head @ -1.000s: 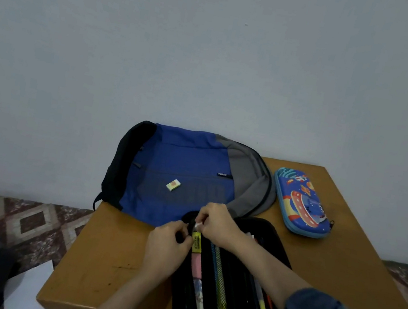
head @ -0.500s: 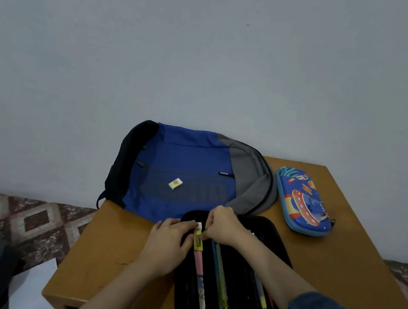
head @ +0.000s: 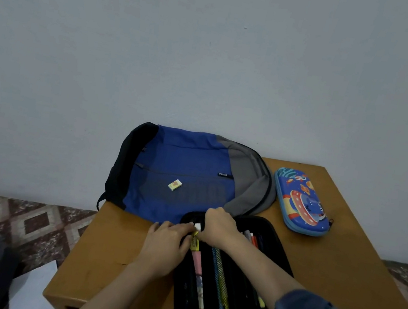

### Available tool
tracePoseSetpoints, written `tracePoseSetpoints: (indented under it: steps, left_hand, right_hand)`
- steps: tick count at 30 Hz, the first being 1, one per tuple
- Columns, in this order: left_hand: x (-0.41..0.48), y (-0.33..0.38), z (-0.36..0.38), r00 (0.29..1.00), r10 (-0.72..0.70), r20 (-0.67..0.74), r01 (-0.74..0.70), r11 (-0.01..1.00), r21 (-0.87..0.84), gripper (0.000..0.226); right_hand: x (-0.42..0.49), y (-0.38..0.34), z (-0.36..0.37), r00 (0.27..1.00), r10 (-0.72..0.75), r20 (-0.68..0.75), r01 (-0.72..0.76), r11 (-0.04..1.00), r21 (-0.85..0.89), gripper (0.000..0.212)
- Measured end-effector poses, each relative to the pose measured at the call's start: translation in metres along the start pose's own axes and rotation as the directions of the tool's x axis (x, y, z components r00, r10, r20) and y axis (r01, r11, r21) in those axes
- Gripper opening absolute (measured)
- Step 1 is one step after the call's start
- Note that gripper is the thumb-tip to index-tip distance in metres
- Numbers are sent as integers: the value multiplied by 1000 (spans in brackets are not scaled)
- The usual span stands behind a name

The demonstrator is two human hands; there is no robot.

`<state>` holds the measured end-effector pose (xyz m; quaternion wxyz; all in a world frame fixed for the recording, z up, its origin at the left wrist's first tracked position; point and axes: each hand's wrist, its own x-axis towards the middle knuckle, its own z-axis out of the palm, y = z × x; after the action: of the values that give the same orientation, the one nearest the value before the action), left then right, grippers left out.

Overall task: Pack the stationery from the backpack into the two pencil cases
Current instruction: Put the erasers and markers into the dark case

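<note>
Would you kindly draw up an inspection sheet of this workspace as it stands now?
Surface: brown wooden table.
Job's things: blue-grey-black fabric backpack lying flat, small yellow-white eraser on it; open black pencil case holding pens; closed blue cartoon-print pencil case beside the backpack.
Clutter: nothing seen.
Grippers: left hand and right hand both pinch the top of a yellow-pink pen in the black case.
Cables: nothing seen.
Surroundings: grey wall, patterned floor tiles, white paper sheet.

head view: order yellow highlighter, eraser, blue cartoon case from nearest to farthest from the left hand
1. yellow highlighter: at the left hand fingertips, in the black case
2. eraser: farther back, on the backpack
3. blue cartoon case: far back right
</note>
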<state>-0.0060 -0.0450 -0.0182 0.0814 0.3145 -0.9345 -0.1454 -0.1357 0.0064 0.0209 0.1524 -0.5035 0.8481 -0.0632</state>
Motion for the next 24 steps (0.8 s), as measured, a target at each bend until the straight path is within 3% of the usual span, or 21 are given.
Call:
tracePoseSetpoints:
  steps: [3, 9, 13, 16, 18, 21, 24]
  left_hand:
    - [0, -2, 1, 1000, 6, 0, -6, 1000, 26, 38]
    - [0, -4, 3, 1000, 20, -15, -20, 1000, 11, 37]
    - [2, -9, 2, 998, 47, -33, -52, 983, -174, 37]
    - [0, -25, 0, 984, 11, -177, -65, 951, -301, 35]
    - [1, -40, 1, 974, -40, -223, -19, 967, -253, 38]
    - [1, -67, 8, 984, -115, -134, 102, 990, -94, 47]
    - [-4, -80, 15, 993, -95, -70, 86, 988, -125, 65]
  right_hand:
    - [-3, 1, 3, 998, 25, -66, -25, 1000, 0, 41]
    - [1, 15, 2, 984, 170, -54, -150, 954, 260, 40]
    - [-4, 17, 5, 998, 58, -31, -42, 922, 385, 21]
    - [-4, 21, 3, 999, 15, -37, 1, 912, 410, 20]
    - [2, 23, 2, 997, 6, -79, 27, 913, 407, 21]
    - [19, 21, 3, 980, 8, -198, 72, 917, 392, 22]
    - [37, 11, -1, 970, -28, -241, 106, 943, 316, 21]
